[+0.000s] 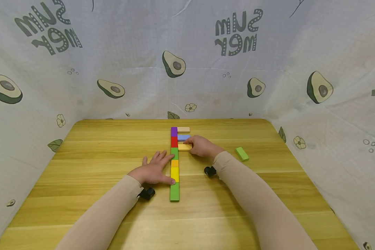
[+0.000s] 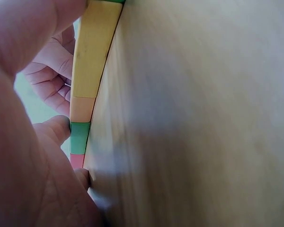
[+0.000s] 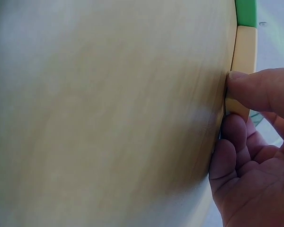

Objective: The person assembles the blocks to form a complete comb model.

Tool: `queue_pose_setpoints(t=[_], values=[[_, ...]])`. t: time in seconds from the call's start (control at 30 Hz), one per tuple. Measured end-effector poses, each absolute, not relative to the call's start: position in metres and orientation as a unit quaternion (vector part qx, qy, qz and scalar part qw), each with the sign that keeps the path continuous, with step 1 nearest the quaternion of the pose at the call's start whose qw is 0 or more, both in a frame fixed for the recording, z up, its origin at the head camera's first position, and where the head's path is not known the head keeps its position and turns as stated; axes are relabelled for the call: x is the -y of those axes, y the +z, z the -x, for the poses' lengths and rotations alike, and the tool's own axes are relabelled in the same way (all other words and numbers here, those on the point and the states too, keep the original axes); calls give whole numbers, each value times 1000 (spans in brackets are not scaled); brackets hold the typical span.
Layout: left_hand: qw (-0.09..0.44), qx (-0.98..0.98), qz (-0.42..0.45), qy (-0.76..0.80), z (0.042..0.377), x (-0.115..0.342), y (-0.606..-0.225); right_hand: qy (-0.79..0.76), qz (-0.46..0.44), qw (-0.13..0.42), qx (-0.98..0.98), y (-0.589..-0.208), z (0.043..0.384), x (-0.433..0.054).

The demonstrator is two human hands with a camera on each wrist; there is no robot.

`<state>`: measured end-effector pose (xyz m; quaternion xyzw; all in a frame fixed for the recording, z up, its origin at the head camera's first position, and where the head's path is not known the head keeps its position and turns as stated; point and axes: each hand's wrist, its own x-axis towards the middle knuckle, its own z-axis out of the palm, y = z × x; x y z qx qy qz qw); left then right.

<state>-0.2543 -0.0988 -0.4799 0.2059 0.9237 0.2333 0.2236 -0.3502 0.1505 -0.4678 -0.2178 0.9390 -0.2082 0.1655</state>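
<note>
A straight column of wooden blocks lies on the table: purple [image 1: 174, 131], red [image 1: 174, 141], green [image 1: 174, 151], orange [image 1: 174, 163], yellow [image 1: 174, 173] and a nearer green block [image 1: 174, 192]. My left hand [image 1: 153, 172] is spread along its left side, index fingertip at the upper green block and thumb at the yellow-green joint. From the column's right side stick out a plain wood block [image 1: 183, 130], a blue block [image 1: 183, 137] and a light yellow block [image 1: 183, 148]. My right hand [image 1: 202, 146] pinches the light yellow block's right end, its left end meeting the column.
A loose light green block [image 1: 242, 154] lies slantwise to the right of my right hand. The wooden table [image 1: 112, 139] reaches back to a hanging cloth [image 1: 137, 69] printed with avocados, which also stands along both sides.
</note>
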Motion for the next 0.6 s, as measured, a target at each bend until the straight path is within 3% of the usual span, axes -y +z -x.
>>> queue_pose_setpoints(t=[0.6], values=[[220,-924,-208,234,254,99,-481,-208,216,167,-939,-468,350,-150]])
